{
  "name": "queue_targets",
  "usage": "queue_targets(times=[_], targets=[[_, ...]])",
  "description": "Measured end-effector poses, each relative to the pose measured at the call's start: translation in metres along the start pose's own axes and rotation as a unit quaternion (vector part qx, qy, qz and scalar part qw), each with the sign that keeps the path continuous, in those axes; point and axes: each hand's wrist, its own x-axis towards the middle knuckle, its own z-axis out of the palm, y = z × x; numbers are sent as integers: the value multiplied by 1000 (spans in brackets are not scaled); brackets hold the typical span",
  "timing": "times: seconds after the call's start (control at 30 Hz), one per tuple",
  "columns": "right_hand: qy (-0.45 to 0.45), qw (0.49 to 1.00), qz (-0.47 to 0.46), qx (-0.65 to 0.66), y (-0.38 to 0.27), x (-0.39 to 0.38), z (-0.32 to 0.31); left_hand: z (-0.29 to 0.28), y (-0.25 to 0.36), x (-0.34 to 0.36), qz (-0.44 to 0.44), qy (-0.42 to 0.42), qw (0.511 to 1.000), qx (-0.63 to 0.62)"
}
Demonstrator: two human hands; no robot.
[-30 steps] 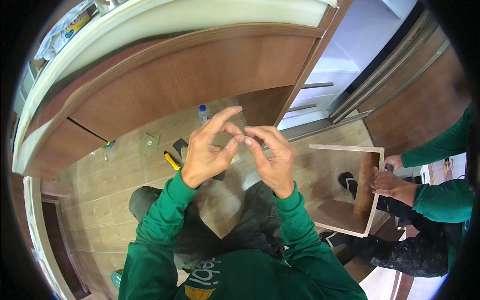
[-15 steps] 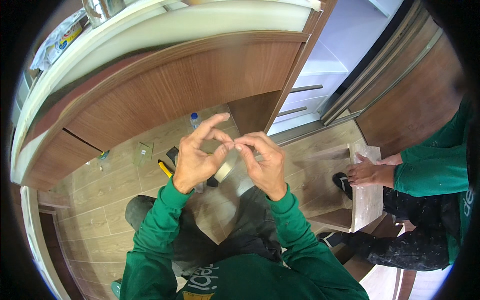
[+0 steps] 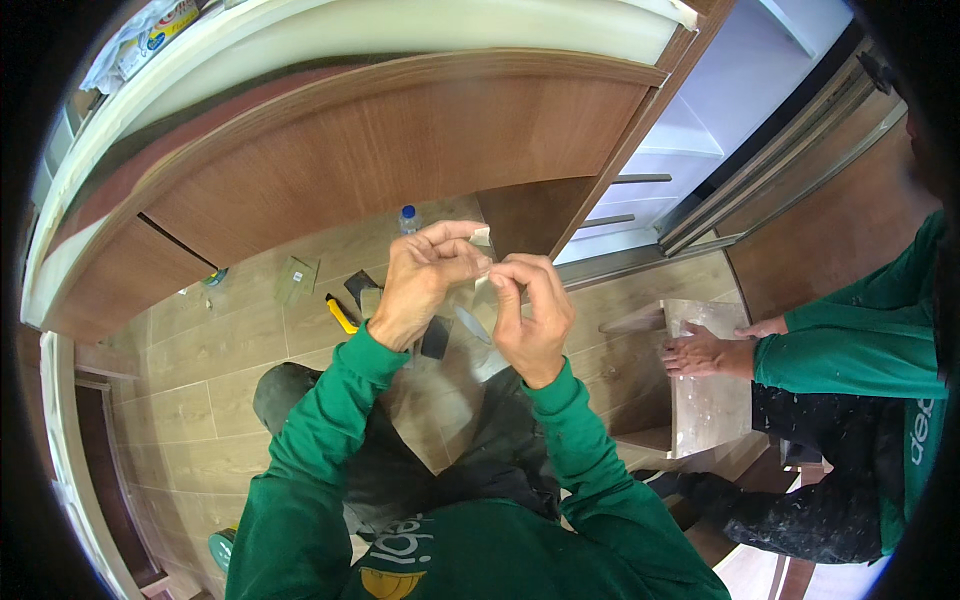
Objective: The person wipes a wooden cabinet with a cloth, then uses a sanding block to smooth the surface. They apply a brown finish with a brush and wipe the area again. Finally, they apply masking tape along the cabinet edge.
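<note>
In front of me, my left hand (image 3: 420, 285) and my right hand (image 3: 535, 320) meet at the fingertips, both closed in a pinch. A small scrap of pale masking tape (image 3: 481, 236) sticks to the tip of my left index finger. Another bit of the tape (image 3: 482, 283) shows between the pinching fingers of the two hands. Below them is a thin ring-shaped roll (image 3: 472, 325), probably of tape; I cannot tell what it rests on. A yellow utility knife (image 3: 341, 314) and dark flat pieces (image 3: 435, 338) lie on the floor behind my left wrist.
A curved wooden counter front (image 3: 380, 150) spans the far side. A blue-capped bottle (image 3: 408, 220) stands at its foot. At right, a co-worker's hand (image 3: 710, 353) rests on a dusty wooden box (image 3: 705, 420). White drawers (image 3: 625, 205) stand at the far right.
My fingers have shifted slightly, and tape now shows on my left index fingertip and between my hands. The view has shifted. The co-worker's box appears further left and turned slightly.
</note>
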Motion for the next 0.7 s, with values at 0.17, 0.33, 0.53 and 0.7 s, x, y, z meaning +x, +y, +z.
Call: queue_targets(times=[0.17, 0.33, 0.53, 0.7], targets=[[-31, 996, 65, 52, -1, 9, -11, 5, 10, -4, 38, -19, 999, 22], [-49, 996, 62, 42, -4, 10, -10, 3, 5, -2, 87, -20, 991, 102], [-39, 997, 56, 21, -7, 11, -7, 5, 2, -1, 136, 2, 985, 102], [-40, 998, 37, 8, -6, 13, -4, 3, 5, -2, 130, 8, 986, 102]])
